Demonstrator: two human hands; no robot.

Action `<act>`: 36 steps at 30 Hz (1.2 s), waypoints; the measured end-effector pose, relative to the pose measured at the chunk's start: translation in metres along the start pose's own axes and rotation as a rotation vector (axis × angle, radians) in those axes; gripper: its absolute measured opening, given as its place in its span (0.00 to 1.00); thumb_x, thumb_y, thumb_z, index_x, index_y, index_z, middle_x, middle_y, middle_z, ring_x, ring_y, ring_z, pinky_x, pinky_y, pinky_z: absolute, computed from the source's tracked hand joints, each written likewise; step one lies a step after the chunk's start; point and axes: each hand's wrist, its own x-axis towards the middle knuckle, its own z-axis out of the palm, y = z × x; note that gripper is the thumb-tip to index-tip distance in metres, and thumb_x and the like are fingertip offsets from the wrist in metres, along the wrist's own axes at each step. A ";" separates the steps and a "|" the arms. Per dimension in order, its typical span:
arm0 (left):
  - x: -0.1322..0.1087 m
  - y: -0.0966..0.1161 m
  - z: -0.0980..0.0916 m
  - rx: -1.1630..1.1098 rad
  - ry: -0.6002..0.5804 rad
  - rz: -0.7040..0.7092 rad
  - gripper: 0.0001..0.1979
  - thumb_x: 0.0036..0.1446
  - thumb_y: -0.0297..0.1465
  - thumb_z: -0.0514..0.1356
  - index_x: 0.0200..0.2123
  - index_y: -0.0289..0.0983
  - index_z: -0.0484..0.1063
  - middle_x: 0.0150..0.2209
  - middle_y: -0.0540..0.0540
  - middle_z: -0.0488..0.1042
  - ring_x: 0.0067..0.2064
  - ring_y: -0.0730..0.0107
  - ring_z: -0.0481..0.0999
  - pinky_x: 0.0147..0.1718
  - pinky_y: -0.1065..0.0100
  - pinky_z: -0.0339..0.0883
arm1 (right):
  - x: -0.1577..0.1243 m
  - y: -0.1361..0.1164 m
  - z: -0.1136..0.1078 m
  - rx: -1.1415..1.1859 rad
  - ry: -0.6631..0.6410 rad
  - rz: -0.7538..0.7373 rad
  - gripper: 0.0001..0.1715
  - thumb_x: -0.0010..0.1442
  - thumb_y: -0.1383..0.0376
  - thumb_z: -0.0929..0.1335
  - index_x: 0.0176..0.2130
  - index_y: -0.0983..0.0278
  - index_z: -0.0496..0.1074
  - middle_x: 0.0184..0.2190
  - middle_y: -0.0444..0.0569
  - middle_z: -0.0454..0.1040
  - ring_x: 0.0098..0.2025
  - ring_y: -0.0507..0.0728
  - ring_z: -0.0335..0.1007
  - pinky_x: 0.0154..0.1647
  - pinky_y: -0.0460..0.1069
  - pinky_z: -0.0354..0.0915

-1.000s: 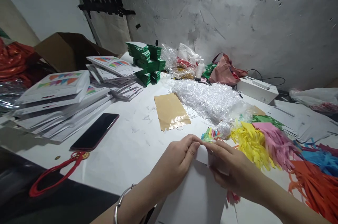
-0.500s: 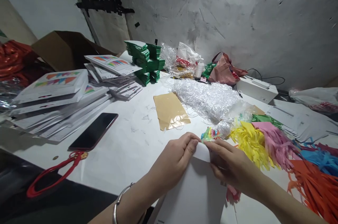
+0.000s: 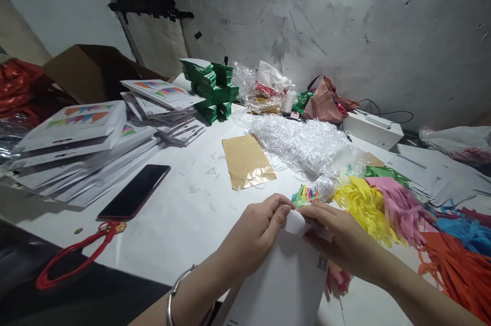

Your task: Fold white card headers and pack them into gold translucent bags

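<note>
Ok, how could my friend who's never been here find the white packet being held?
Start at the white table, with its shiny heap of pale strands. Come nearer, to where the left hand and right hand hold the white packet by its top end. Its mostly plain face sets it apart from the stacked packets on the left, topped with colourful pictures.

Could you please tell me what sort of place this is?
Probably a small craft or packing workshop: on the white table are stacks of white packets with colourful prints, a heap of whitish strands and brightly coloured fringed bundles.
</note>
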 end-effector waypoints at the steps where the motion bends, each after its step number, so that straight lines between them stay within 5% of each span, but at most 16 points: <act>1: 0.000 0.000 0.000 0.001 -0.008 -0.001 0.16 0.70 0.38 0.47 0.40 0.40 0.72 0.31 0.50 0.76 0.32 0.68 0.74 0.33 0.67 0.64 | 0.000 0.000 0.000 -0.006 0.002 -0.002 0.15 0.63 0.72 0.65 0.49 0.59 0.68 0.38 0.47 0.73 0.36 0.54 0.69 0.34 0.48 0.65; 6: 0.000 0.002 0.001 0.019 -0.014 0.002 0.16 0.70 0.38 0.47 0.40 0.40 0.72 0.33 0.49 0.77 0.33 0.67 0.74 0.33 0.66 0.64 | 0.002 0.000 0.001 -0.044 -0.005 0.062 0.16 0.55 0.76 0.67 0.43 0.60 0.66 0.32 0.42 0.71 0.33 0.52 0.67 0.32 0.46 0.61; 15: -0.003 0.000 0.000 0.019 -0.039 0.053 0.15 0.70 0.36 0.48 0.41 0.39 0.73 0.33 0.49 0.78 0.33 0.68 0.75 0.34 0.66 0.65 | 0.005 -0.003 -0.002 0.102 -0.113 0.216 0.10 0.57 0.71 0.68 0.35 0.60 0.63 0.26 0.37 0.62 0.27 0.50 0.55 0.27 0.44 0.52; 21: -0.002 -0.004 0.000 0.003 -0.071 0.095 0.13 0.70 0.35 0.49 0.42 0.40 0.73 0.34 0.49 0.79 0.34 0.69 0.75 0.35 0.66 0.65 | 0.003 -0.002 -0.003 0.166 -0.168 0.187 0.10 0.56 0.69 0.70 0.36 0.60 0.64 0.25 0.36 0.58 0.27 0.49 0.51 0.26 0.45 0.50; 27: -0.004 -0.003 -0.004 0.023 -0.086 0.072 0.14 0.70 0.35 0.48 0.42 0.40 0.73 0.34 0.49 0.79 0.34 0.68 0.76 0.34 0.66 0.65 | -0.001 -0.001 -0.009 0.232 -0.211 0.094 0.16 0.61 0.63 0.71 0.50 0.59 0.68 0.29 0.38 0.61 0.28 0.50 0.53 0.28 0.45 0.52; 36: -0.004 -0.001 0.003 0.027 -0.066 0.100 0.14 0.70 0.35 0.49 0.41 0.40 0.74 0.34 0.49 0.79 0.34 0.68 0.76 0.34 0.65 0.65 | -0.001 0.003 -0.004 0.259 -0.196 0.169 0.11 0.59 0.61 0.72 0.37 0.62 0.67 0.25 0.36 0.55 0.26 0.50 0.48 0.25 0.46 0.48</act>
